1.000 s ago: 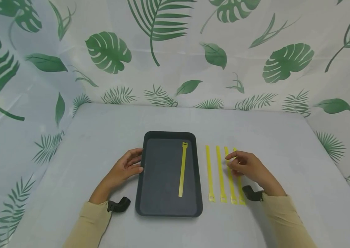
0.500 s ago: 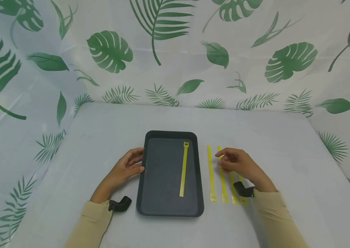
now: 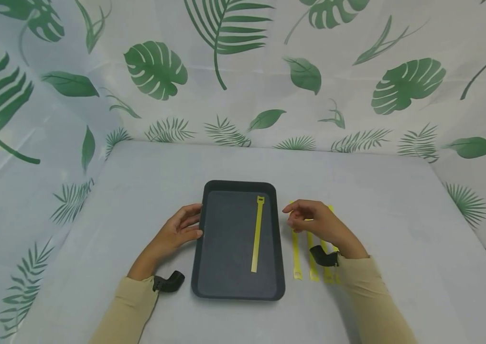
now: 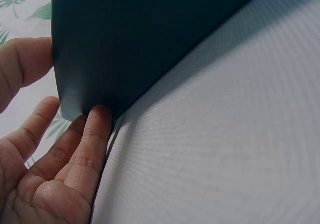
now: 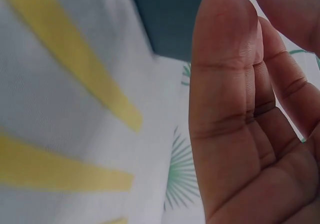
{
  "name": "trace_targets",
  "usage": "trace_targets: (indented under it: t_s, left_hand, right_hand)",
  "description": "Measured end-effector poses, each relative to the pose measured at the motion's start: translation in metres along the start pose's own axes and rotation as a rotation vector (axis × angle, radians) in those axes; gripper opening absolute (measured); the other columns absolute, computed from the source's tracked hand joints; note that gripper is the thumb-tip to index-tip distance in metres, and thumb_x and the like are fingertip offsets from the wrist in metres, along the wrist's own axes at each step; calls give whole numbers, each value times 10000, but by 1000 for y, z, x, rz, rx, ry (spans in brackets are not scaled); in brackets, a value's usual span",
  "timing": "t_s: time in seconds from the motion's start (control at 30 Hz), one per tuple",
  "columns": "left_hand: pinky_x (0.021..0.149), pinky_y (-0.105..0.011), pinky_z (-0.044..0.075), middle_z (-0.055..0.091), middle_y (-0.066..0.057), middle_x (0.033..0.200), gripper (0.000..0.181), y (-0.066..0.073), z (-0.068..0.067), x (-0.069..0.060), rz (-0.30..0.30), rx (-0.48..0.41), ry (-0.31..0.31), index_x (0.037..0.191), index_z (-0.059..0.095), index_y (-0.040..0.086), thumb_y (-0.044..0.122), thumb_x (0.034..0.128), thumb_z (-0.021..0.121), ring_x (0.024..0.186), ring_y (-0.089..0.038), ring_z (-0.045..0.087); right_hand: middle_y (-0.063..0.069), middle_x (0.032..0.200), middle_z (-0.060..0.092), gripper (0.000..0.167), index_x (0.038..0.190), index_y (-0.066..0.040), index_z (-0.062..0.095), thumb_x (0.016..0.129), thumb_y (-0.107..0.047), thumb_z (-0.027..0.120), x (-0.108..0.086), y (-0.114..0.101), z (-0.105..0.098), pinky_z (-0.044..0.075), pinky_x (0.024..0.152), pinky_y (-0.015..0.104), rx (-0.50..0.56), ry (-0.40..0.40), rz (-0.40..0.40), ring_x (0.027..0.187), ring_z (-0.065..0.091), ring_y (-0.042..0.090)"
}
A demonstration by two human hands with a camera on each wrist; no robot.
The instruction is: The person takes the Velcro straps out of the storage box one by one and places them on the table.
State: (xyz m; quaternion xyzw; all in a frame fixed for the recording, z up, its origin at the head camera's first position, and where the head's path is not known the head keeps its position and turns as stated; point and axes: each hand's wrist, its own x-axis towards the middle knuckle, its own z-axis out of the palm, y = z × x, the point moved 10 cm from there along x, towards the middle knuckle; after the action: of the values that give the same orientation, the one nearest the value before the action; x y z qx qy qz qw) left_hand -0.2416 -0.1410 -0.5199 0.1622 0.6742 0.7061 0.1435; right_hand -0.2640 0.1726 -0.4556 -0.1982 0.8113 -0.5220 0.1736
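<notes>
A dark grey rectangular tray [image 3: 227, 239] lies on the white table, with one yellow cable strap [image 3: 257, 234] lying lengthwise in its right half. My left hand [image 3: 178, 231] touches the tray's left side; in the left wrist view its fingertips [image 4: 99, 116] meet the outer wall. Just right of the tray, my right hand [image 3: 318, 222] hovers over the upper ends of several more yellow straps, partly covering them. In the right wrist view nothing shows between its bent fingers [image 5: 220, 99], and two yellow straps [image 5: 75, 47] lie below on the cloth.
A white cloth [image 3: 152, 167] covers the table. Behind it and at the sides hangs a white curtain [image 3: 234, 100] printed with green leaves. Each wrist carries a small black camera, one on the left [image 3: 169, 282] and one on the right [image 3: 324, 255].
My right hand has moved left and slightly away from me across the loose straps toward the tray. My left hand has stayed at the tray's side. The tray and straps lie as before.
</notes>
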Motion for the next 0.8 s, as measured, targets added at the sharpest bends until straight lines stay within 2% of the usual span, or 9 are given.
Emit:
trace_targets:
  t_s: [0.27, 0.5, 0.63, 0.8]
  left_hand:
    - [1045, -226, 545, 334, -385, 1645, 702, 1, 1, 0, -15, -10, -1, 1609, 320, -133, -70, 1001, 665, 1511, -581, 354]
    - [1063, -225, 532, 343, -362, 1653, 701, 0, 0, -1, -45, 0, 12, 1616, 330, -110, -65, 1005, 670, 1520, -554, 367]
    - [1068, -226, 530, 346, -356, 1654, 696, -1, 0, -1, -44, 0, 15, 1617, 335, -105, -73, 1005, 667, 1523, -549, 367]
    - [1078, -228, 525, 350, -356, 1651, 690, -3, -1, -1, -35, -2, 16, 1614, 338, -108, -80, 1005, 663, 1524, -543, 369]
  right_hand:
    - [131, 943, 683, 269, 1261, 175, 650, 1004, 100, 677, 10, -4, 9, 653, 757, 343, 0, -17, -5, 834, 688, 148]
    - [128, 975, 708, 266, 1263, 165, 654, 1008, 93, 680, 19, -11, 18, 653, 768, 362, -47, -55, -38, 881, 718, 192]
    - [127, 984, 712, 264, 1254, 157, 660, 1001, 88, 692, 25, -15, 23, 650, 780, 349, -72, -74, -47, 895, 726, 243]
    - [130, 991, 707, 264, 1249, 149, 666, 997, 83, 709, 32, -19, 29, 651, 781, 344, -86, -107, -61, 888, 719, 232]
